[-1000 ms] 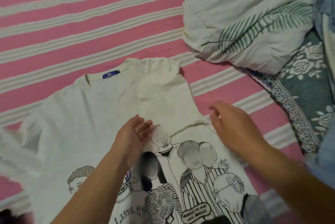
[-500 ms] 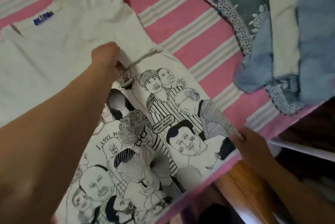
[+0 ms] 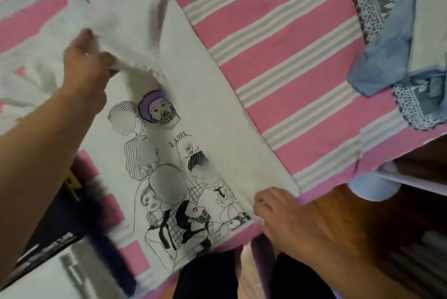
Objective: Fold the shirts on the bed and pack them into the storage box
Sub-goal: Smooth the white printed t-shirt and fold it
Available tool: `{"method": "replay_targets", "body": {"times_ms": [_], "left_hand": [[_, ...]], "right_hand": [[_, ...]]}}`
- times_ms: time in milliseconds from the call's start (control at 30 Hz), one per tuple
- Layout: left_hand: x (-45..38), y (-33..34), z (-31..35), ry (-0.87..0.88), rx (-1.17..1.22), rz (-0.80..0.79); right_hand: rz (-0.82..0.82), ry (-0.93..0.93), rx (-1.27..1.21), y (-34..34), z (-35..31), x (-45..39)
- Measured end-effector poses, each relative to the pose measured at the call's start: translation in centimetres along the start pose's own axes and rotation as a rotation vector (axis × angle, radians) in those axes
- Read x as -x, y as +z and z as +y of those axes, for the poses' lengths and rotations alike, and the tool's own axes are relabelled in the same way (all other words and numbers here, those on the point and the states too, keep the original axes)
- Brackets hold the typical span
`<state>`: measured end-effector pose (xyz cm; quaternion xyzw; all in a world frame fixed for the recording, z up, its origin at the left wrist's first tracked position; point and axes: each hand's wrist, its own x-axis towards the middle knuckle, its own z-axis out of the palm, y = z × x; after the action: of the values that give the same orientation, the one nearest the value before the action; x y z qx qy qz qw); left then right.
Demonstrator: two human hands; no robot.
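Two hands stretch a white printed shirt (image 3: 193, 95) on the striped bed (image 3: 290, 44): left hand (image 3: 87, 61) pinches fabric at ten o'clock, right hand (image 3: 287, 221) pinches the hem at five, likely for a lengthwise fold.

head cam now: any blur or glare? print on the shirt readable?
Head view: motion blur smears the left forearm and the dark items at lower left; the white shirt looks washed out near its collar, no hard glare; the line-drawing print stays fairly crisp, "I LOVE" legible; floor at lower right is dim.
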<state>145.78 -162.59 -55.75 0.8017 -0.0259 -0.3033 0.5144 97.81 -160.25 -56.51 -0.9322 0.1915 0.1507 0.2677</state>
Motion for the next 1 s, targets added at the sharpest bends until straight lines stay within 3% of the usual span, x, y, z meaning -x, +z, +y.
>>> {"method": "replay_targets", "body": {"times_ms": [133,433,600,733,800,867,933,1000], "left_hand": [[-1.7,-1.3,-4.1,-0.114,-0.205,-0.128],[0.9,-2.8,-0.2,0.136,-0.036,-0.098],[1.0,-6.1,-2.8,0.146,-0.139,-0.052],[1.9,-6.5,-6.8,0.007,-0.507,0.081],[6.1,-4.3,-8.1,-0.057,-0.567,0.163],[12.3,-1.9,-9.4,-0.135,-0.57,0.011],[19.3,0.2,-11.3,-0.364,-0.563,-0.263],[24.9,1.6,-14.2,-0.575,-0.557,-0.475]], "right_hand": [[-0.02,0.057,0.032,2.5,-0.8,-2.0],[0.09,-0.109,-0.022,-1.7,-2.6,-0.2],[-0.007,-0.187,0.011,0.3,-3.9,-0.6],[-0.099,-0.177,0.009,1.8,-3.3,-1.2],[0.072,-0.035,-0.021,1.2,-1.9,-1.3],[0.272,0.298,-0.095,0.0,0.4,-1.8],[0.209,0.652,-0.337,-1.5,2.7,-2.5],[0.017,0.835,-0.574,-2.0,4.0,-3.0]]}}
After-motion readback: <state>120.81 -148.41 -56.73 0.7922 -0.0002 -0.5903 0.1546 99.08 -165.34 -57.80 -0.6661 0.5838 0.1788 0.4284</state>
